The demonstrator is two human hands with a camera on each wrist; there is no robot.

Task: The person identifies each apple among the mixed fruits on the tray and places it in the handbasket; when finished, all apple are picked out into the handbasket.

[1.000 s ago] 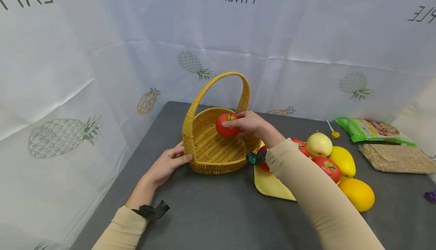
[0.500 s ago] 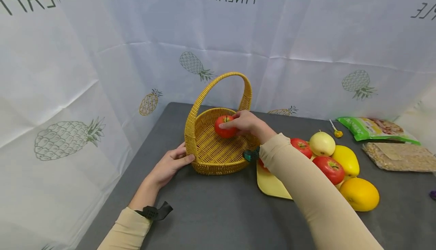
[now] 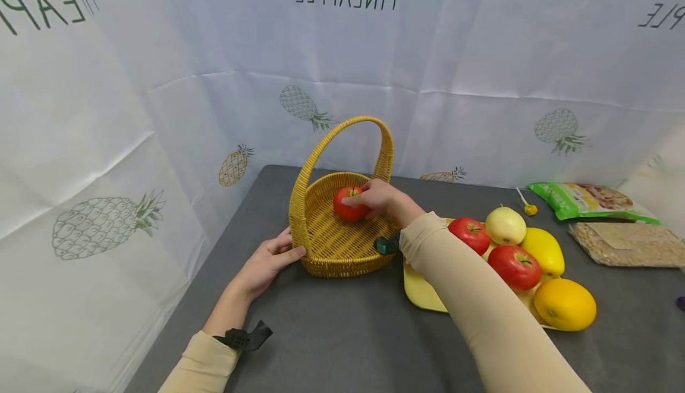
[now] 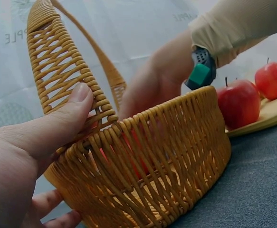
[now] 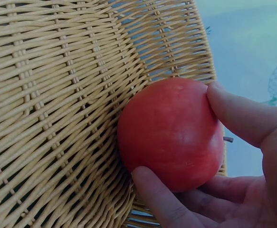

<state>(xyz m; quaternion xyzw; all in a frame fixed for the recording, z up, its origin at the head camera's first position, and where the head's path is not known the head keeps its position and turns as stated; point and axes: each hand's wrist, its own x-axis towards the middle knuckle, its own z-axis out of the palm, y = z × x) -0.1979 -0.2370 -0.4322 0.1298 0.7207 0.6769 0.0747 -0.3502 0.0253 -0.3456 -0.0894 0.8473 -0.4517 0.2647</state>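
Note:
A yellow wicker basket (image 3: 342, 268) with a tall arched handle stands on the dark table. My left hand (image 3: 267, 265) grips its left side; in the left wrist view the thumb (image 4: 74, 111) lies at the base of the handle, with fingers along the outer wall. Inside the basket, my right hand (image 3: 382, 198) holds a red apple (image 3: 349, 206). The right wrist view shows this apple (image 5: 171, 133) between thumb and fingers, low against the woven bottom and wall. Through the weave in the left wrist view, only bits of its red show.
Right of the basket, a yellow tray (image 3: 423, 292) bears red apples (image 3: 515, 267), a pale green pear (image 3: 505, 225) and a yellow mango (image 3: 543, 251). An orange-yellow fruit (image 3: 565, 305) sits at its edge. Farther right lie a green packet (image 3: 591, 200) and a bag of grains (image 3: 626, 243).
My right hand has brought the apple slightly lower and to the left inside the basket. My left hand keeps its place on the basket's side.

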